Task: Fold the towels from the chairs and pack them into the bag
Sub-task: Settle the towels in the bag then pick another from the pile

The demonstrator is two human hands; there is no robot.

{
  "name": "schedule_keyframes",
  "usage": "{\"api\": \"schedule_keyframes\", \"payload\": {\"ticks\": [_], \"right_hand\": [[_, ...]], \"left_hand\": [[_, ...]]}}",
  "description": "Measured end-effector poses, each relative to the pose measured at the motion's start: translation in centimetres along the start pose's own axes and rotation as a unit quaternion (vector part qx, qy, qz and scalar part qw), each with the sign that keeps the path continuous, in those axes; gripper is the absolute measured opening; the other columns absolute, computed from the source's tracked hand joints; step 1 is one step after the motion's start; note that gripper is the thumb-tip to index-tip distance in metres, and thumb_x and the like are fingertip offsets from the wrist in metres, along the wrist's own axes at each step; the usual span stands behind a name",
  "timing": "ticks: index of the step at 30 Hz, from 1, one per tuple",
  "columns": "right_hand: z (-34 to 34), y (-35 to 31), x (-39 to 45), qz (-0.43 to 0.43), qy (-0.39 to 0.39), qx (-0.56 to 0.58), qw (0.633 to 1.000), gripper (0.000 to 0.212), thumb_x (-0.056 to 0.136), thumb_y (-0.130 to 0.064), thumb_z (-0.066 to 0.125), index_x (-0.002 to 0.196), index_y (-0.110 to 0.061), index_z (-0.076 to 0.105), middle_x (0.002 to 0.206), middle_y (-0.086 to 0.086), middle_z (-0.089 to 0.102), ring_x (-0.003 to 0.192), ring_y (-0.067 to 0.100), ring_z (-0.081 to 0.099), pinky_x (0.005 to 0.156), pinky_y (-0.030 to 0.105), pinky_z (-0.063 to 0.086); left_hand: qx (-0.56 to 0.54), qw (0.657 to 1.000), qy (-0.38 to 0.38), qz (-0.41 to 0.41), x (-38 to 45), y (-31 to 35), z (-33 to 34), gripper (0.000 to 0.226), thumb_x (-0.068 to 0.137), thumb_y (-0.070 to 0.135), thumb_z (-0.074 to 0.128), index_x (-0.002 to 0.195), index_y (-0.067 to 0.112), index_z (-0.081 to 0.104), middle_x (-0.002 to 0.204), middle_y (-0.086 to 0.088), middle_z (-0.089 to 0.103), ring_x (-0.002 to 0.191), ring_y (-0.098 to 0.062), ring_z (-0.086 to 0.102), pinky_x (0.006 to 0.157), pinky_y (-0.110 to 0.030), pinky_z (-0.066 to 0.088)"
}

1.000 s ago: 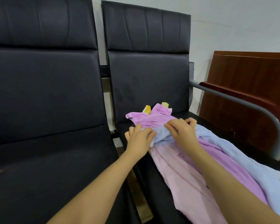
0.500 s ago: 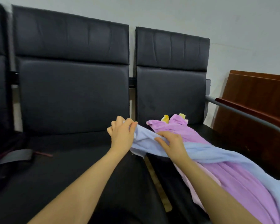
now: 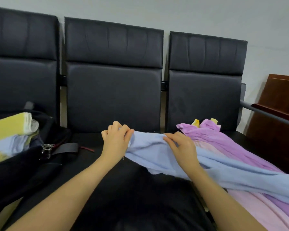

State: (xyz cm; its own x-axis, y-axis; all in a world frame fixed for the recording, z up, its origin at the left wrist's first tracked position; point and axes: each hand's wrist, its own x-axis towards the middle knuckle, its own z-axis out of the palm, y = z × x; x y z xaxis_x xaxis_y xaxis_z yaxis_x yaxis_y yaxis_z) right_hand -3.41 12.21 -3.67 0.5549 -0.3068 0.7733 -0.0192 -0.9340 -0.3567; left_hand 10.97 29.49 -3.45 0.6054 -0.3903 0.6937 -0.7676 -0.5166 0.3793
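A light blue towel (image 3: pixel 227 169) stretches from the right chair across onto the middle chair's seat (image 3: pixel 123 189). My left hand (image 3: pixel 116 140) grips its leading corner above the middle seat. My right hand (image 3: pixel 182 147) pinches the towel's upper edge a little to the right. Under the blue towel lie a purple towel (image 3: pixel 223 144) and a pale pink towel (image 3: pixel 250 212) on the right chair, with yellow cloth (image 3: pixel 196 122) peeking out behind. A black bag (image 3: pixel 20 167) sits open on the left chair, holding folded yellow (image 3: pixel 8 125) and blue towels (image 3: pixel 10 144).
Three black padded chairs stand in a row against a grey wall. A grey metal armrest (image 3: pixel 270 116) and a brown wooden panel (image 3: pixel 280 114) are at the far right. The bag's strap and buckle (image 3: pixel 47 148) lie on the middle seat's left edge.
Both hands have drawn the blue towel leftward off the right chair onto the middle seat. My view has swung left, bringing the bag with folded towels into sight.
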Motion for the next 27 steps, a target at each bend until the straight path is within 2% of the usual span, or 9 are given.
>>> {"api": "schedule_keyframes", "payload": {"ticks": [2, 5, 8, 15, 17, 20, 22, 24, 27], "right_hand": [[1.5, -2.0, 0.7, -0.022, -0.009, 0.012, 1.0, 0.029, 0.092, -0.035, 0.05, 0.095, -0.018, 0.074, 0.071, -0.016, 0.045, 0.063, 0.011, 0.049, 0.06, 0.033, 0.046], [3.8, -4.9, 2.2, -0.019, -0.031, 0.038, 0.999, 0.021, 0.092, -0.028, 0.055, 0.096, -0.02, 0.074, 0.07, -0.016, 0.043, 0.066, 0.007, 0.047, 0.061, 0.023, 0.041], [6.1, -7.4, 4.4, 0.002, -0.053, 0.058, 0.997, 0.017, 0.095, -0.022, 0.057, 0.098, -0.02, 0.074, 0.066, -0.012, 0.04, 0.065, 0.007, 0.045, 0.061, 0.028, 0.042], [11.2, -10.8, 6.9, 0.076, -0.067, 0.166, 0.981, 0.02, 0.096, -0.023, 0.054, 0.091, -0.021, 0.073, 0.079, 0.001, 0.057, 0.072, 0.014, 0.056, 0.071, 0.034, 0.052], [12.1, -10.5, 6.7, 0.102, -0.085, 0.172, 0.976, 0.017, 0.095, -0.02, 0.055, 0.094, -0.017, 0.072, 0.086, 0.003, 0.059, 0.078, 0.017, 0.058, 0.075, 0.037, 0.052], [12.6, -9.1, 5.3, 0.117, -0.166, 0.112, 0.973, 0.023, 0.095, -0.021, 0.056, 0.115, -0.017, 0.066, 0.098, -0.005, 0.055, 0.081, 0.006, 0.053, 0.079, 0.028, 0.049], [12.1, -8.2, 3.4, 0.129, -0.223, 0.105, 0.961, 0.02, 0.095, -0.022, 0.056, 0.11, -0.019, 0.067, 0.101, -0.007, 0.056, 0.082, 0.005, 0.055, 0.079, 0.029, 0.051], [11.4, -6.9, 1.3, 0.121, -0.285, 0.085, 0.947, 0.02, 0.094, -0.025, 0.054, 0.104, -0.018, 0.069, 0.103, -0.004, 0.062, 0.088, 0.011, 0.061, 0.081, 0.035, 0.053], [10.5, -4.0, -1.1, 0.031, -0.408, -0.046, 0.911, 0.03, 0.097, -0.03, 0.05, 0.123, -0.022, 0.062, 0.125, -0.005, 0.06, 0.114, 0.015, 0.056, 0.097, 0.032, 0.043]], "left_hand": [[-0.015, 1.0, 0.008, 0.015, 0.1, -1.6, -1.5, 0.047, 0.087, 0.042, 0.03, 0.079, 0.011, 0.064, 0.088, -0.004, 0.045, 0.076, -0.022, 0.047, 0.073, -0.034, 0.024], [-0.037, 0.999, 0.018, 0.005, 0.5, -3.8, -3.3, 0.032, 0.093, 0.031, 0.045, 0.076, 0.01, 0.062, 0.09, -0.002, 0.042, 0.075, -0.019, 0.046, 0.071, -0.033, 0.025], [-0.041, 0.998, 0.042, -0.03, 1.1, -5.8, -4.1, 0.019, 0.093, 0.014, 0.058, 0.075, 0.007, 0.061, 0.091, -0.001, 0.042, 0.075, -0.02, 0.047, 0.071, -0.032, 0.024], [-0.017, 0.994, 0.089, -0.06, 2.3, -8.6, -4.2, 0.011, 0.09, 0.015, 0.062, 0.084, 0.006, 0.064, 0.093, -0.004, 0.047, 0.08, -0.027, 0.048, 0.069, -0.034, 0.029], [0.036, 0.998, 0.026, -0.042, 1.8, -9.3, -3.7, 0.017, 0.091, 0.019, 0.061, 0.103, 0.008, 0.065, 0.108, -0.01, 0.054, 0.093, -0.034, 0.05, 0.072, -0.036, 0.031], [0.112, 0.98, -0.162, -0.012, 0.0, -10.8, -3.1, 0.044, 0.099, 0.036, 0.043, 0.139, 0.017, 0.043, 0.14, 0.0, 0.041, 0.124, -0.025, 0.037, 0.096, -0.035, 0.027], [0.138, 0.96, -0.241, 0.024, -1.2, -10.7, -3.0, 0.051, 0.098, 0.047, 0.028, 0.142, 0.022, 0.036, 0.146, 0.006, 0.035, 0.129, -0.019, 0.032, 0.101, -0.032, 0.023], [0.128, 0.943, -0.303, 0.057, -2.2, -9.5, -2.9, 0.051, 0.098, 0.046, 0.026, 0.141, 0.022, 0.038, 0.147, 0.007, 0.034, 0.131, -0.017, 0.031, 0.104, -0.032, 0.021], [0.102, 0.907, -0.395, 0.102, -4.0, -7.2, -2.5, 0.043, 0.101, 0.038, 0.033, 0.139, 0.021, 0.043, 0.148, 0.006, 0.038, 0.136, -0.016, 0.029, 0.108, -0.035, 0.018]]}}
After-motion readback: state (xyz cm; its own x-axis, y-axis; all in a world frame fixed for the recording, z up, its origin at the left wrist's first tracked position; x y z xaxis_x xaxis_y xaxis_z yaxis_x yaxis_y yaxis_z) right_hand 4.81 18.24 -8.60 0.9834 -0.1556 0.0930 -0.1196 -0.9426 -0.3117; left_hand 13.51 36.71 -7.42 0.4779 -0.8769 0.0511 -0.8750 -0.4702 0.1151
